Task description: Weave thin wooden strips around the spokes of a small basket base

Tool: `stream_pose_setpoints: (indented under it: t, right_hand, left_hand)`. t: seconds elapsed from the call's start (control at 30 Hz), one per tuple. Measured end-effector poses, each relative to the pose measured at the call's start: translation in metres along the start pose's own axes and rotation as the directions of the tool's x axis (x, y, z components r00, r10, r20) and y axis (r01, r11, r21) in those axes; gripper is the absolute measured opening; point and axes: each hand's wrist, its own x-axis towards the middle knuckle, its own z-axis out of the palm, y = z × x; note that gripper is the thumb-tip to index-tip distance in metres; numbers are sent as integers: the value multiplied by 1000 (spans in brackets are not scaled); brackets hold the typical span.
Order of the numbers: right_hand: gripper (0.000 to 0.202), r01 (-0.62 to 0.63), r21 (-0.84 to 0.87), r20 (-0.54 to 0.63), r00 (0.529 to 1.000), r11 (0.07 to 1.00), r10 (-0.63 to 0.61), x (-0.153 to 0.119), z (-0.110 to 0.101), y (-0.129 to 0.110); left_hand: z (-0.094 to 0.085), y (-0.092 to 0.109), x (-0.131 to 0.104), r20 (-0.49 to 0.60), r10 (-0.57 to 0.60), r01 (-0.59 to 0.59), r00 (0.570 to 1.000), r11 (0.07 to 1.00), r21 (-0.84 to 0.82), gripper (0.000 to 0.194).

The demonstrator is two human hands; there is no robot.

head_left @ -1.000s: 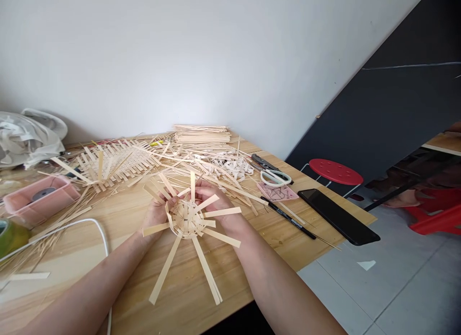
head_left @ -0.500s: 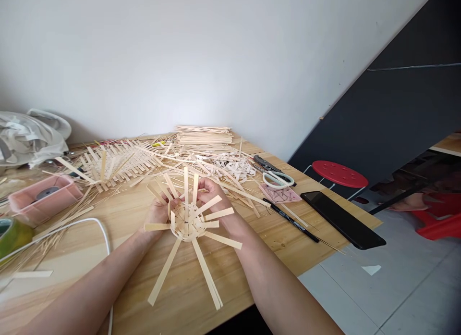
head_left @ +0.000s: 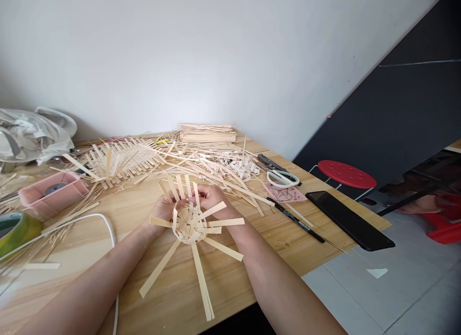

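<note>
A small round woven basket (head_left: pixel 189 224) of pale bamboo strips is held up over the wooden table, its loose strip ends fanning out all around. My left hand (head_left: pixel 166 207) grips its far left rim, fingers closed round the strips there. Closed on the far right rim, my right hand (head_left: pixel 209 196) pinches near an upright strip. The fingertips of both hands come close together at the basket's far side. Strips partly cover the left fingers.
A larger woven mat (head_left: pixel 124 157), loose strips and a strip stack (head_left: pixel 207 133) lie behind. Scissors (head_left: pixel 283 179), a marker (head_left: pixel 295 219) and a phone (head_left: pixel 349 219) are at right. A pink box (head_left: pixel 54 193), tape roll (head_left: pixel 18 231) and white cable (head_left: pixel 110 224) are left.
The basket has turned and tilted slightly in my hands, so its strips point in somewhat different directions. My fingertips have drawn nearer each other. The whole view has shifted a little.
</note>
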Motion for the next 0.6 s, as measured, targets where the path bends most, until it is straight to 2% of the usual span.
stream_pose_setpoints:
  t: [0.1, 0.2, 0.33, 0.43, 0.5, 0.6]
  right_hand:
    - [14, 72, -45, 2, 997, 996, -72, 0, 1, -2]
    - [11, 89, -80, -31, 995, 993, -92, 1, 3, -2]
    - [7, 40, -135, -79, 996, 990, -51, -2, 7, -2]
    - [8, 48, -111, -79, 995, 993, -57, -5, 11, -1]
    - [9, 56, -90, -67, 996, 994, -62, -5, 12, 0]
    - [10, 3, -67, -67, 998, 998, -8, -3, 15, 3]
  left_hand:
    - [2, 3, -1, 15, 11, -11, 1000, 1000, 27, 13]
    - [1, 2, 1, 13, -8, 8, 1000, 1000, 17, 11]
    - [-2, -1, 4, 4, -45, 46, 999, 999, -13, 16]
    - [-3, -3, 4, -30, -42, 43, 999, 999, 10, 14]
    - [-5, -4, 5, -39, -70, 73, 997, 994, 86, 17]
    - [-10, -7, 8, -47, -90, 96, 995, 984, 151, 23]
